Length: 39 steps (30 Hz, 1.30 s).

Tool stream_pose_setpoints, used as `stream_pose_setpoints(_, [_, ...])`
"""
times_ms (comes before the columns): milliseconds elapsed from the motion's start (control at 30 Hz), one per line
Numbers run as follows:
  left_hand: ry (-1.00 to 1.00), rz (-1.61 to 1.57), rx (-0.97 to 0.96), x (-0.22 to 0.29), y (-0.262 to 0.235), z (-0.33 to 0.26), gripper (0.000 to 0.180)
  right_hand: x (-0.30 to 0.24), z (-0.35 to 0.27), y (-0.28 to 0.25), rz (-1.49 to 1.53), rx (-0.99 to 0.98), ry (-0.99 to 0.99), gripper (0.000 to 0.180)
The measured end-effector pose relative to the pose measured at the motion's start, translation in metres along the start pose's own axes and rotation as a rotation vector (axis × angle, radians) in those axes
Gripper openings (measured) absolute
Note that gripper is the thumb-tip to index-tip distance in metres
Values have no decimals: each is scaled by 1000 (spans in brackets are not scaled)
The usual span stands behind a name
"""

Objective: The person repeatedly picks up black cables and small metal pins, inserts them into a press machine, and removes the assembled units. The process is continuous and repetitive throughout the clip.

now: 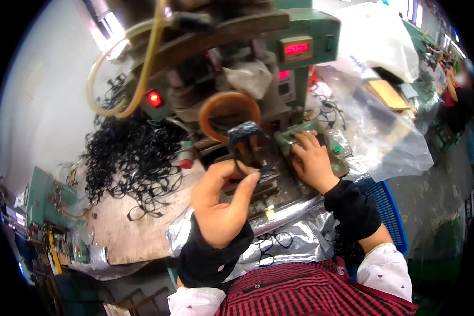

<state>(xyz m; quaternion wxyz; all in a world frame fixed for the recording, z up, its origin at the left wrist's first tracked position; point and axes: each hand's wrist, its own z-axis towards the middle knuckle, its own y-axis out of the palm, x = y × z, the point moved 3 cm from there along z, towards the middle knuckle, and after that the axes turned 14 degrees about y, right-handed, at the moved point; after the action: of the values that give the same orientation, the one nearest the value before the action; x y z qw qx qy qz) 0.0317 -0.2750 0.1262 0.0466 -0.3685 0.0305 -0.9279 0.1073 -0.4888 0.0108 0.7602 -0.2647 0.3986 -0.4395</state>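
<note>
Checked cloth (295, 289) is worn below the left fingers (243, 194); at their tips a dark loop (247, 131) is pinched, and might be dropped if that narrow grip slips. Rightward, a green box (336, 158) is partly covered by loose right fingers (308, 148).

blue basket (387, 208), clear plastic (405, 155), pale wall (39, 100)

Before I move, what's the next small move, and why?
Probably ease the left hand back slightly: it pinches a dark looped piece close to the machine, while the right hand lies on the green box.
</note>
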Motion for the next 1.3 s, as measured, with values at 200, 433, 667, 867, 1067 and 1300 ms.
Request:
stream_pose_setpoints(200, [186, 163, -6, -7, -19, -46, 26, 42, 11, 18, 73, 71, 138, 18])
stream_pose_setpoints(433, [-122, 864, 301, -52, -189, -81, 17, 45, -6, -7, 308, 59, 497, 16])
stream_pose_setpoints(667, [-205, 1450, -306, -146, -275, -82, 35, 27, 3, 0, 158, 162, 279, 16])
stream_pose_setpoints(867, [-44, 1220, -199, -186, -251, -89, 14, 44, -43, -23, 350, 183, 466, 18])
stream_pose_setpoints(1067, [38, 1009, -208, -145, -164, -53, 11, -5, -35, -52, 715, -24, 587, 17])
stream_pose_setpoints(1300, [79, 780, 285, -139, -154, -53, 20, -75, 12, -41, 762, 125, 183, 14])
